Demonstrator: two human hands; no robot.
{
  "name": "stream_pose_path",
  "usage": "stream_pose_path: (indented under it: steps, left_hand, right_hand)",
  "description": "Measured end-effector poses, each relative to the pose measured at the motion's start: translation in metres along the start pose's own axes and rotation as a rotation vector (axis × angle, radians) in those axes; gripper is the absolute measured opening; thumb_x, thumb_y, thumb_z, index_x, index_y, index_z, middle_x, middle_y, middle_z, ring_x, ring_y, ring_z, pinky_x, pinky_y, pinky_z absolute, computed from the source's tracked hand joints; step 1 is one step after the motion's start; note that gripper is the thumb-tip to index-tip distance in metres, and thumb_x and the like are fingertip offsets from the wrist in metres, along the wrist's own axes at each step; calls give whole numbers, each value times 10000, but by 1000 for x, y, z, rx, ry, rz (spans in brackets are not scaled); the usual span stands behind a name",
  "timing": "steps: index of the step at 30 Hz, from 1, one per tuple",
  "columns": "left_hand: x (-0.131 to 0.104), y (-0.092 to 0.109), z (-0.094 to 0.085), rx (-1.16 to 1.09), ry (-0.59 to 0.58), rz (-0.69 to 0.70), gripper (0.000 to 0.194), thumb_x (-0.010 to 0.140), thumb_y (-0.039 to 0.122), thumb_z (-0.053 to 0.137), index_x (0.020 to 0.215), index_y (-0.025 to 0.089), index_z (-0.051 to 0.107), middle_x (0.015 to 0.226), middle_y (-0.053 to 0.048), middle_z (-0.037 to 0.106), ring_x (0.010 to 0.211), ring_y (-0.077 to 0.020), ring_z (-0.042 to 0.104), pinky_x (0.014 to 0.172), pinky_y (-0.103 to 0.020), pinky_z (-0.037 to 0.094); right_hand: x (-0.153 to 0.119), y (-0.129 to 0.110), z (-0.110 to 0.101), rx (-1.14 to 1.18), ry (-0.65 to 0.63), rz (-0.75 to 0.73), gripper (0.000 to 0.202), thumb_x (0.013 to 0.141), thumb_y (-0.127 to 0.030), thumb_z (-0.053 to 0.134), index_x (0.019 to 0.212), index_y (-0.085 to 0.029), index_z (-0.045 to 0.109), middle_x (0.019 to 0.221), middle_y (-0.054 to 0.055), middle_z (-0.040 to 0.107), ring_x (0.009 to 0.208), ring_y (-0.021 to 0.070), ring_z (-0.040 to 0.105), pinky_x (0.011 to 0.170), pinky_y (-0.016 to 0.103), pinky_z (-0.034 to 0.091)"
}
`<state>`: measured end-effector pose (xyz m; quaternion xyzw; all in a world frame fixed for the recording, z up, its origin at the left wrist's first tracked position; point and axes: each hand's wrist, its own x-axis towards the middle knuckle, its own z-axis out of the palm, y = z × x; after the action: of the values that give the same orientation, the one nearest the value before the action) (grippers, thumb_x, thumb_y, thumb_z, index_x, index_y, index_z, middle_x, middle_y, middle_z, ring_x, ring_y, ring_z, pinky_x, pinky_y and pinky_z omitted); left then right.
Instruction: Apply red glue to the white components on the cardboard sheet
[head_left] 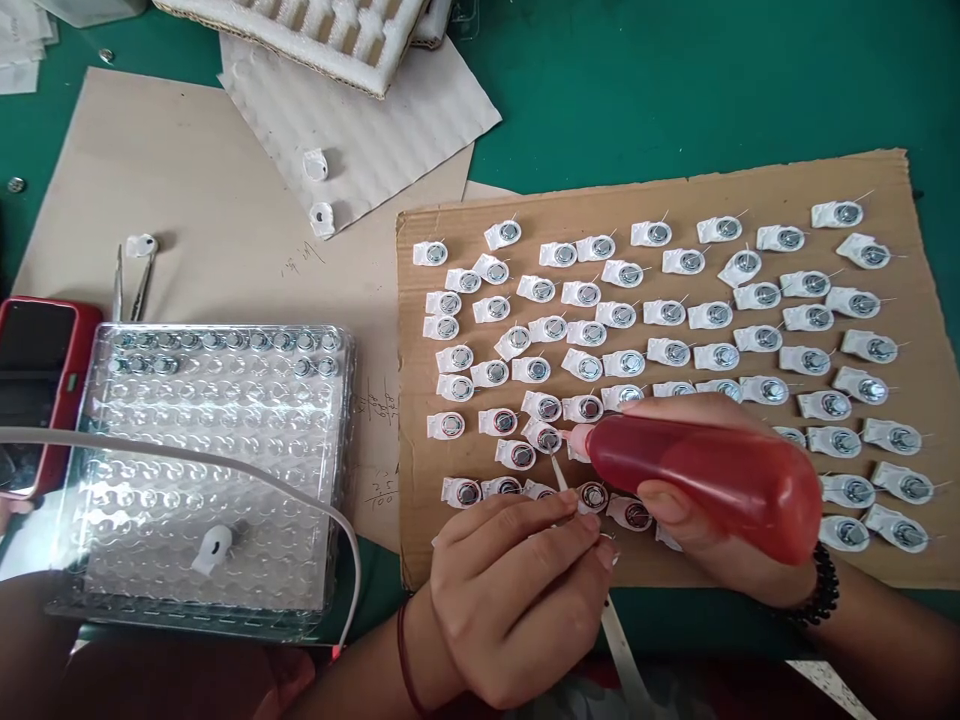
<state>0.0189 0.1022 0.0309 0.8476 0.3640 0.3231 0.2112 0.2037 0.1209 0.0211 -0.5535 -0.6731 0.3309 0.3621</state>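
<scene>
Right hand (716, 550) grips a red squeeze bottle (705, 475) above white-tabbed discs (626, 363) on cardboard (417, 375); left hand (517, 595) pinches, apparently, a slim pointed tool (559, 472).

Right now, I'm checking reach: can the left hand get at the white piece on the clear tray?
Probably yes: the white piece lies uncovered, though a cable arcs between and the left hand holds a tool.

My left hand (510, 590): back up, fingers (517, 519) bunched in a pinch. My right hand (726, 568): curled in a grip, thumb (667, 503) nearest me. Both forearms (892, 640) angle inward.
</scene>
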Motion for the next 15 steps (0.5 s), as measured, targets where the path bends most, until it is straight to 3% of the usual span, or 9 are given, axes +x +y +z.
stream_pose_path:
  steps: [15]
  left_hand:
    - [0, 0, -1, -4, -18, -6, 73, 788, 116, 606, 794, 155, 667, 858, 4, 724, 868, -127, 669, 758, -221, 576]
  right_hand:
    - [1, -1, -3, -109, 40, -55, 311, 804, -491, 545, 955, -220, 561, 759, 54, 659, 610, 195, 636, 492, 321, 533]
